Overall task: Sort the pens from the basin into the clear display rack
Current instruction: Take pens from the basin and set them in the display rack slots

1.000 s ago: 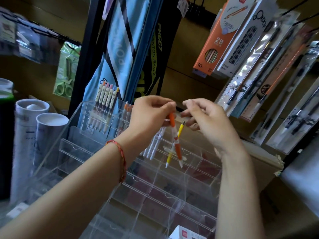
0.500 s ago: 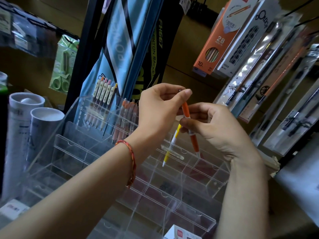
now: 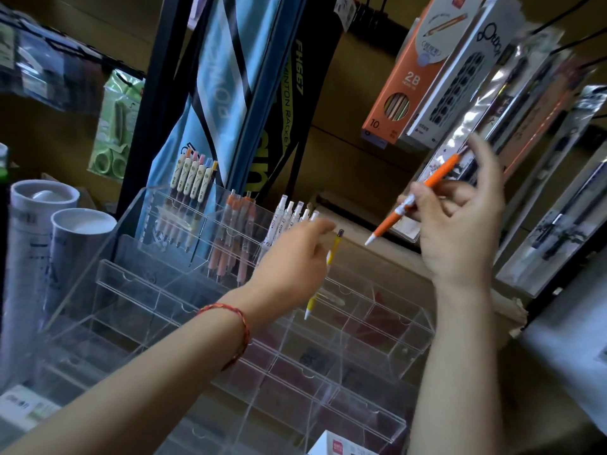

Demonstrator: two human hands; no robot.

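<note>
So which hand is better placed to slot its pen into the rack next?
Probably left. The left hand holds the yellow pen tip-down over the rack; the right hand holds the orange pen slanted, off to the rack's side.

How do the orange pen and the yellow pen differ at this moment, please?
The orange pen is held in the right hand, the yellow pen in the left hand. The orange pen slants, right of the clear rack; the yellow pen hangs nearly upright over its compartments. The orange pen shows almost whole; the left hand hides the yellow pen's middle. Both have white tips pointing down.
</note>
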